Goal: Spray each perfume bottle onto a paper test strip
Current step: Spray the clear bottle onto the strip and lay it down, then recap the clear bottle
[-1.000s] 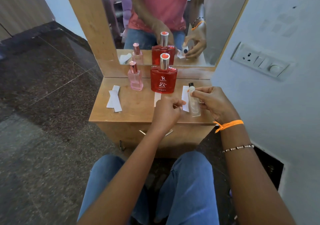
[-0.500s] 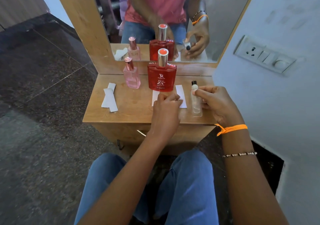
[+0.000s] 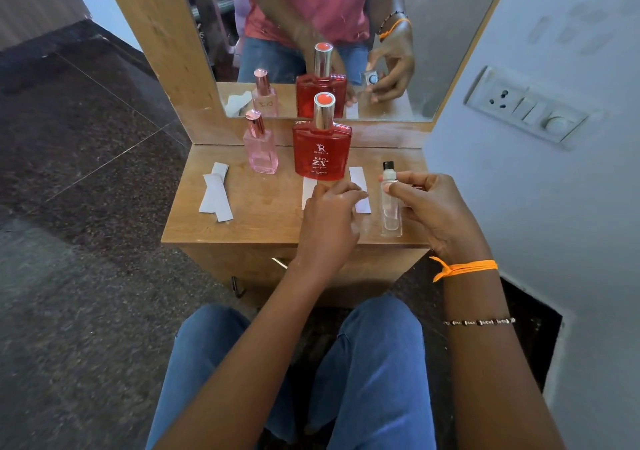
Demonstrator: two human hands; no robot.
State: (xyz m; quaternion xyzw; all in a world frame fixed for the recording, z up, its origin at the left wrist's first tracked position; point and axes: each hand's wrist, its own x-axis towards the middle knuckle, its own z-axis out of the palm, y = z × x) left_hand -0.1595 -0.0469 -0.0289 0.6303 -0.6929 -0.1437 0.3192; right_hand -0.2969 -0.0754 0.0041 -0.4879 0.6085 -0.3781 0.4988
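A large red perfume bottle [image 3: 322,144] and a smaller pink perfume bottle [image 3: 260,151] stand at the back of the wooden dresser top [image 3: 263,221]. My right hand [image 3: 436,210] grips a slim clear bottle [image 3: 390,207] with a black cap, upright near the front right edge. Two white paper strips lie flat in front of the red bottle. My left hand [image 3: 329,221] bends its fingertips onto the right paper strip [image 3: 357,177] and covers much of the left strip [image 3: 308,190].
Several spare paper strips [image 3: 216,195] lie at the left of the top. A mirror [image 3: 433,51] rises behind the bottles. A wall with a switch plate [image 3: 530,106] is close on the right. My knees are below the front edge.
My left hand has moved forward from the front edge onto the two strips by the red bottle. My right hand keeps hold of the clear bottle in about the same spot.
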